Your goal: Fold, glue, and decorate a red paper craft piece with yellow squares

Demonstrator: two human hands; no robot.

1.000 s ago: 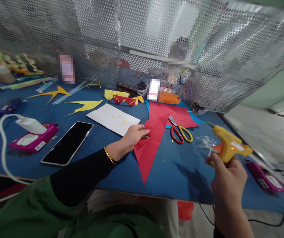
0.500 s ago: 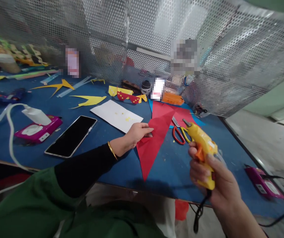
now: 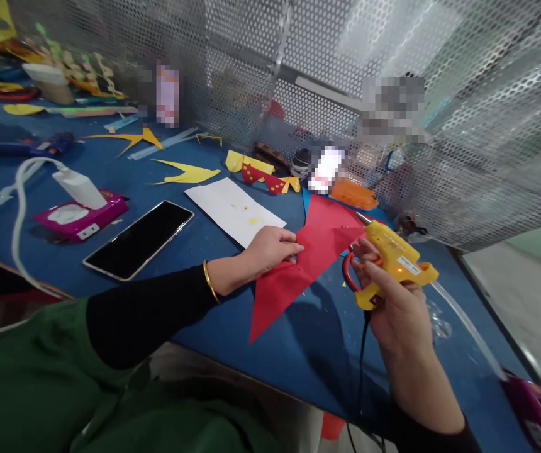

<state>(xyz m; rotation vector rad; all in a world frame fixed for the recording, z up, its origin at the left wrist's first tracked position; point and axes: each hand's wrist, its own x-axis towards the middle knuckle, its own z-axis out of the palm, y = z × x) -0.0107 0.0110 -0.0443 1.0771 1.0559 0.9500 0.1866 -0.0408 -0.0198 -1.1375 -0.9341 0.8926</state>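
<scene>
My left hand [image 3: 270, 250], with a gold bangle at the wrist, pinches the left edge of a pointed red sheet [image 3: 322, 236], possibly paper or felt. Part of the sheet is raised from the table and its narrow tip points toward me. In my right hand [image 3: 400, 311] is a yellow hot glue gun [image 3: 395, 255] with a lit orange light. Its nozzle points up and left, over the sheet's far right part. Behind the gun, scissors [image 3: 347, 274] show mainly a red handle. A glue stick [image 3: 468, 327] sticks out of the gun's back.
On the blue table lie a white sheet [image 3: 223, 204], a dark-screened phone [image 3: 141, 239], and a purple power strip [image 3: 84, 217] with a white plug. Yellow cut-outs [image 3: 188, 172] and paper glasses [image 3: 261, 178] lie farther back. A perforated metal screen [image 3: 233, 56] stands behind.
The glue gun has moved up and turned sideways, its nozzle now over the red sheet. The red sheet has swung round, its tip shifting left. The view has shifted too.
</scene>
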